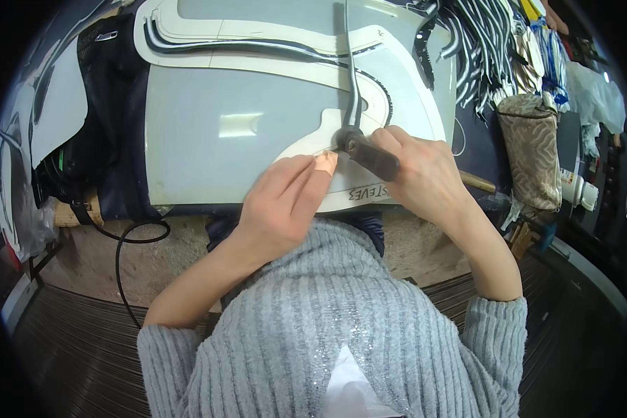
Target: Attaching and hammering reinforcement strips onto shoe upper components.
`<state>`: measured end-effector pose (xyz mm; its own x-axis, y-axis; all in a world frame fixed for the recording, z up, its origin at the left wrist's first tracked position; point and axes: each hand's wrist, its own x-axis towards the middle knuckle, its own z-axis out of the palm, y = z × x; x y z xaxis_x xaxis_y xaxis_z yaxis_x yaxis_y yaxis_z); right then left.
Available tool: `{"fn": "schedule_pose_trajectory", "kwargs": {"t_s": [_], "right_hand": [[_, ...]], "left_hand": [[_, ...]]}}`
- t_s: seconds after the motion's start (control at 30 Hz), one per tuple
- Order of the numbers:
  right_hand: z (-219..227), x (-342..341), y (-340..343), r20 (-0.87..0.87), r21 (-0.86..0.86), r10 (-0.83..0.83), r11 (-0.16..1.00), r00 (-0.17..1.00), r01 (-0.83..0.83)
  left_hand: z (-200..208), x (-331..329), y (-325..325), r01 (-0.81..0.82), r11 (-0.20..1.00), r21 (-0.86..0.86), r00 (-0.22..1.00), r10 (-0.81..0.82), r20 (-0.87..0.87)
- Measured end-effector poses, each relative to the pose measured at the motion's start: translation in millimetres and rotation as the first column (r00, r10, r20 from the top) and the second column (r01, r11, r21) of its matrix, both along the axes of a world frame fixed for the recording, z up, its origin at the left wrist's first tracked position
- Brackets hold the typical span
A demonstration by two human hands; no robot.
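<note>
A hammer (376,159) with a dark head is in my right hand (425,171), whose fingers are closed round its wooden handle. The round face of the head is down by a narrow grey-and-black strip (353,90), which runs in from the far edge. My left hand (285,198) is closed beside it, thumb and fingers pinched at the strip's near end. That end is partly hidden by the fingers and the hammer. Both hands rest over a white curved pattern piece (306,139) on a grey board (188,160).
Another strip (251,47) follows the pattern's far curve. Bundles of strips (477,49) hang at the back right, near a patterned pouch (529,150) and a white bottle (579,189). On the left lie a black bag (108,90), a white sheet (59,115) and a black cable (118,261).
</note>
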<state>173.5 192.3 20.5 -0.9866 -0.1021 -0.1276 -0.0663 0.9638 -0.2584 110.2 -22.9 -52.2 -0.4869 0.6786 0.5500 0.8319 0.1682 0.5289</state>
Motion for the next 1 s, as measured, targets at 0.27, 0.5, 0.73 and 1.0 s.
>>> {"fn": "schedule_pose_trajectory", "kwargs": {"t_s": [0.27, 0.5, 0.73, 1.0], "right_hand": [[21.1, -11.9, -7.3, 0.048, -0.128, -0.096, 0.987, 0.994, 0.102], [42.4, -12.9, -7.7, 0.104, -0.120, -0.074, 0.989, 0.992, 0.086], [32.8, -16.4, -0.2, 0.019, -0.231, -0.210, 0.950, 0.977, 0.209], [16.0, -14.1, 1.8, 0.106, -0.277, -0.258, 0.920, 0.960, 0.278]], "left_hand": [[3.0, -4.2, 0.4, 0.049, 0.996, -0.072, 0.995, -0.054, -0.080], [2.8, -4.8, 0.9, 0.058, 0.996, -0.071, 0.995, -0.063, -0.083], [11.8, -4.3, 9.4, -0.028, 1.000, 0.011, 0.955, 0.023, 0.295], [11.3, -10.7, 10.5, 0.083, 0.989, -0.120, 0.993, -0.072, 0.097]]}}
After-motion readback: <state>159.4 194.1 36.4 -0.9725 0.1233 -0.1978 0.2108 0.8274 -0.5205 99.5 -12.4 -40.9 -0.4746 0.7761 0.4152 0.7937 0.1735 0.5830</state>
